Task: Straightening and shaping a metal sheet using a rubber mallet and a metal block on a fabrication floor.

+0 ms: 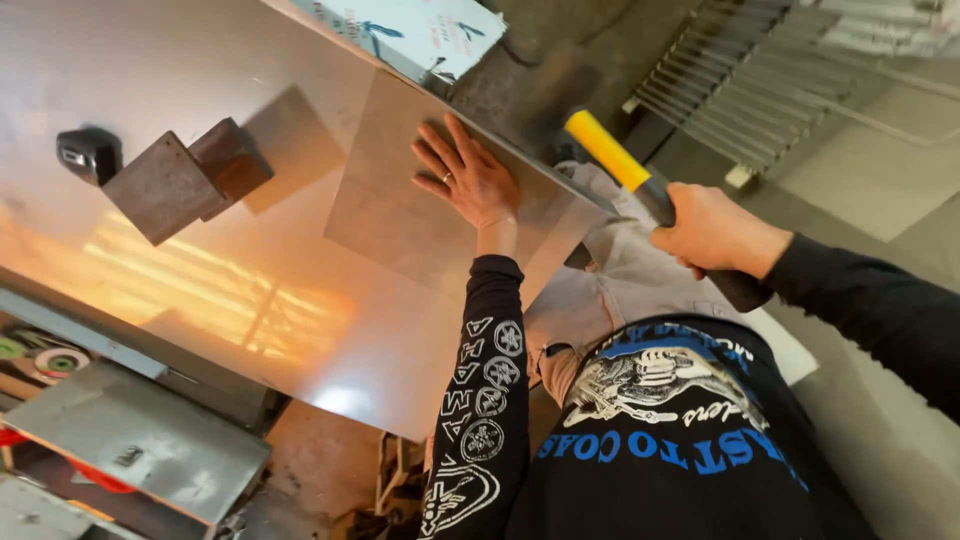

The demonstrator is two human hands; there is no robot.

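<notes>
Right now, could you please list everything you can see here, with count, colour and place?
Large metal sheet: one, shiny silver, covering the workbench, left and centre.
Small metal plate: one, dull grey, flat on the large sheet near its right edge.
Metal block: one, rusty brown, standing on the sheet at upper left.
Tape measure: one, black, left of the block.
Cardboard box: one, white with blue print, top centre.
Wire rack: one, grey, on the floor at upper right.
Hammer: one, yellow and black handle, right of the sheet; head blurred.
Grinding discs: a few, green and red, lower left shelf.
Left hand: pressed flat on the small plate.
Right hand: gripping the hammer handle.
</notes>
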